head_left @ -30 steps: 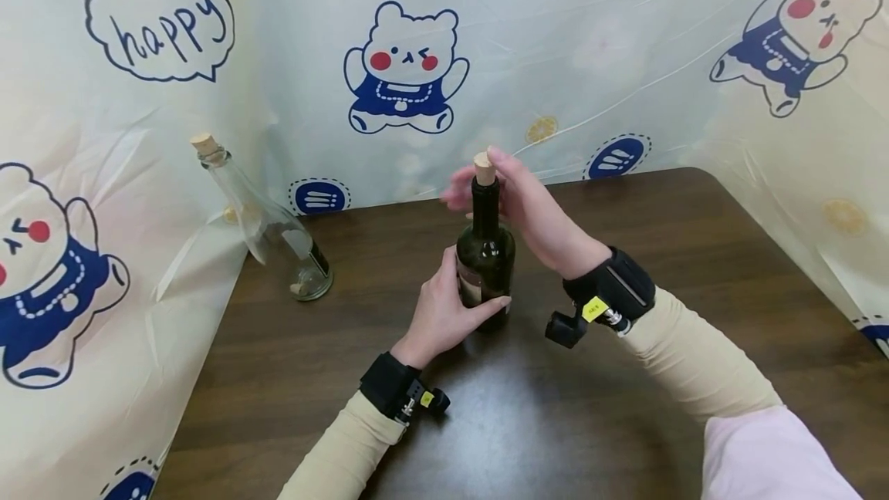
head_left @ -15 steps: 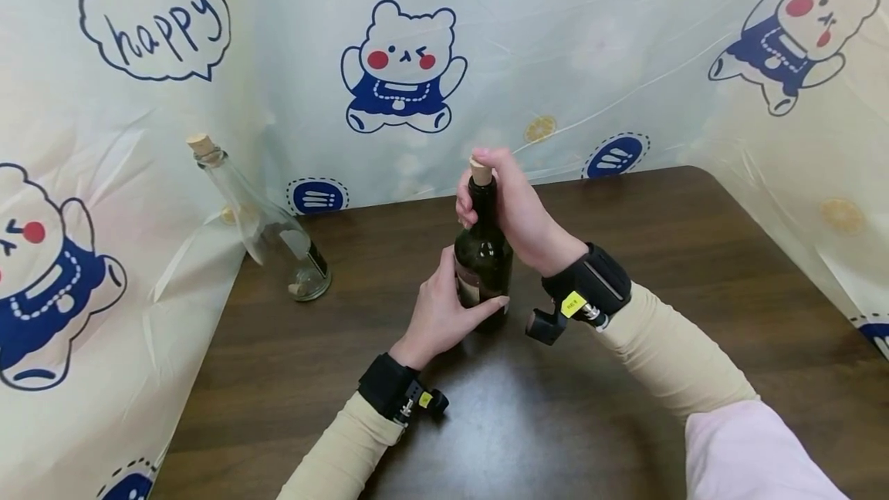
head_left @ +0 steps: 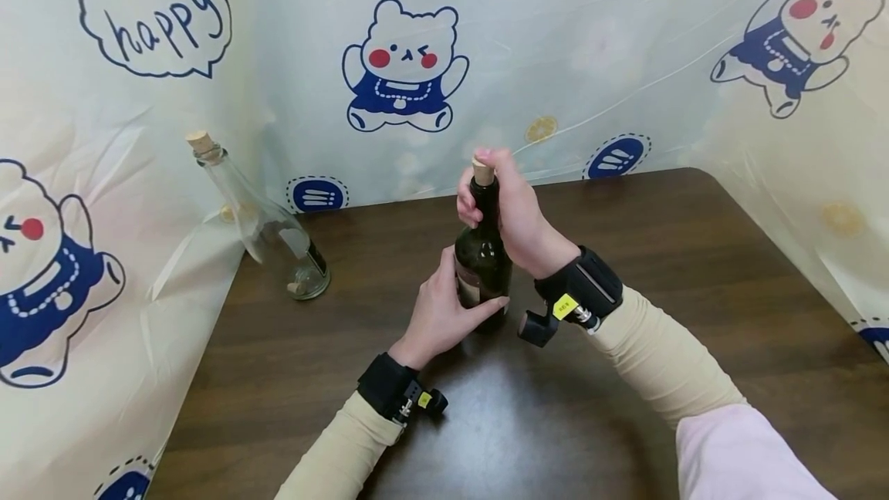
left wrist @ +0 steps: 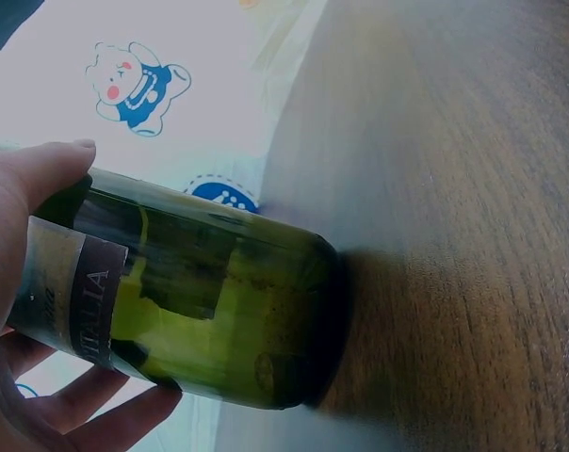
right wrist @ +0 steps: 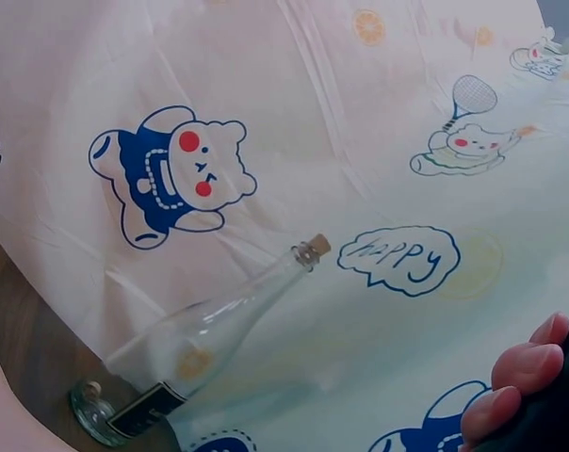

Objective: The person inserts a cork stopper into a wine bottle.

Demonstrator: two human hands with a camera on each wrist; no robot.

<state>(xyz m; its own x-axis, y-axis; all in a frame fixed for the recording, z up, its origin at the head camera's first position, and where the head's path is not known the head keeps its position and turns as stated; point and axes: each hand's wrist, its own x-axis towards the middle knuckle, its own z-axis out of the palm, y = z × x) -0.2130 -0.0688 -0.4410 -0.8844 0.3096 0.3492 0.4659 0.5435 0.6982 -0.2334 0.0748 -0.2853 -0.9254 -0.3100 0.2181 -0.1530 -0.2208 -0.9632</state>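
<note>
A dark green glass wine bottle point(head_left: 484, 249) stands upright on the table, a cork point(head_left: 482, 173) in its mouth. My left hand point(head_left: 444, 311) grips the bottle's lower body, the thumb across the near side. In the left wrist view, a label point(left wrist: 101, 297) shows beside that hand, and the bottle's base meets the wood. My right hand point(head_left: 521, 214) wraps its fingers round the bottle's neck, with the thumb on top of the cork. Only a few right fingertips point(right wrist: 529, 367) and a dark edge of the neck appear in the right wrist view.
A clear glass bottle point(head_left: 271, 234) with its own cork point(head_left: 201, 143) stands at the table's left back edge. Small things lie inside its bottom. A printed plastic sheet point(head_left: 528, 45) hangs behind and beside the brown wooden table point(head_left: 660, 253).
My right hand has come left to the green bottle. Its fingers have curled round the neck and its thumb has settled on the cork. The left hand has kept its grip in place.
</note>
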